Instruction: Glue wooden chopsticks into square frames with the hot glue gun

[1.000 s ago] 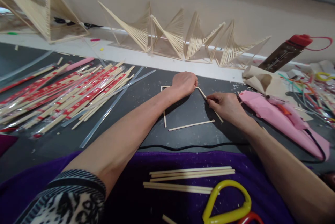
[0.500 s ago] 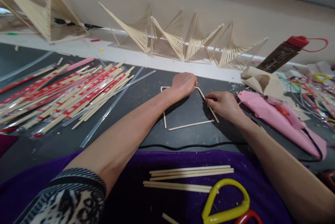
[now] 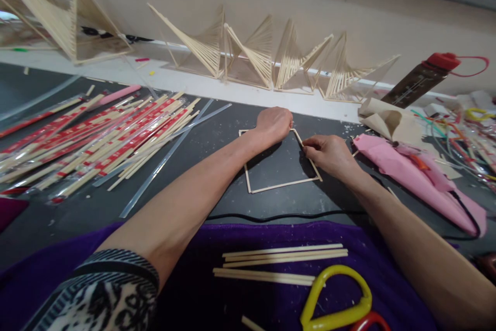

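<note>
Four-sided and flat on the dark table lies an outline of thin wooden sticks (image 3: 284,185). My left hand (image 3: 274,125) is closed at its far side, fingers curled down onto the far stick by the far right corner; the fingertips are mostly hidden behind the hand. Thumb and fingers of my right hand (image 3: 328,153) pinch the right-side stick (image 3: 297,136) near its middle. The left-side stick (image 3: 247,180) meets the near stick at the near left corner. At the near right corner, the right-side stick touches or nearly touches the near stick's end.
Loose sticks (image 3: 284,256) and yellow-handled scissors (image 3: 336,297) lie on purple cloth. Wrapped chopsticks (image 3: 116,135) and clear glue sticks (image 3: 166,160) are left. A glue gun (image 3: 430,168) rests on pink material at right. Several stick models (image 3: 201,44) and a bottle (image 3: 422,80) stand behind.
The left-side stick's near end has swung right to meet the near stick. At the near right, the right-side stick has shifted slightly inward. Both hands stay nearly in place.
</note>
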`<state>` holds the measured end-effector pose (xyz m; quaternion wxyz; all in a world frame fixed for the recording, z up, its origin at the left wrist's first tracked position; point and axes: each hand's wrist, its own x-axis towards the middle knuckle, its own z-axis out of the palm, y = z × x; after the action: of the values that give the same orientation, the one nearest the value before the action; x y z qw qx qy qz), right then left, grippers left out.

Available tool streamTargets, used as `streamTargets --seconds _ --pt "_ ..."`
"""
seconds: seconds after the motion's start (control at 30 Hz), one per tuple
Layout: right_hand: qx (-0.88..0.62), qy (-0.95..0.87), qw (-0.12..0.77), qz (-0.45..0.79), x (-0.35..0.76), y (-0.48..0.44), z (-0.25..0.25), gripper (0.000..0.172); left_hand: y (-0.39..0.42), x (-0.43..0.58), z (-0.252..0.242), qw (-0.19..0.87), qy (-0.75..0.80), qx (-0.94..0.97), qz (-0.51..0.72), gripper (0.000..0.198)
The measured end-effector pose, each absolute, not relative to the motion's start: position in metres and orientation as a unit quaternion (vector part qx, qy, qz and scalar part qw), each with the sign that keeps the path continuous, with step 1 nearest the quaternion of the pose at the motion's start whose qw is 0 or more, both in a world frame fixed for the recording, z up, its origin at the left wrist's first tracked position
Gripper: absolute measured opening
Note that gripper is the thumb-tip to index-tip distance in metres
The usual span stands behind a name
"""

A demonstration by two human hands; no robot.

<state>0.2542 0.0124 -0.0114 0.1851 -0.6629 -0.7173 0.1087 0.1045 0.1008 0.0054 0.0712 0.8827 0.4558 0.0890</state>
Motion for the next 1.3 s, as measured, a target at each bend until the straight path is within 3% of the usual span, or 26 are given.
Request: streamTargets --seconds 0.93,1.3 --pt "-0.673 -0.721 0.150 0.072 0.2479 0.0168 -0.0094 0.026 0.1080 0.1065 -0.0014 0.061 0.442 0.889 0.099 0.026" --pt "-0.684 -0.692 0.194 0.129 0.2505 0.0170 -0.0089 0.026 0.1009 0.1041 0.0052 0.057 0.439 0.893 0.084 0.026"
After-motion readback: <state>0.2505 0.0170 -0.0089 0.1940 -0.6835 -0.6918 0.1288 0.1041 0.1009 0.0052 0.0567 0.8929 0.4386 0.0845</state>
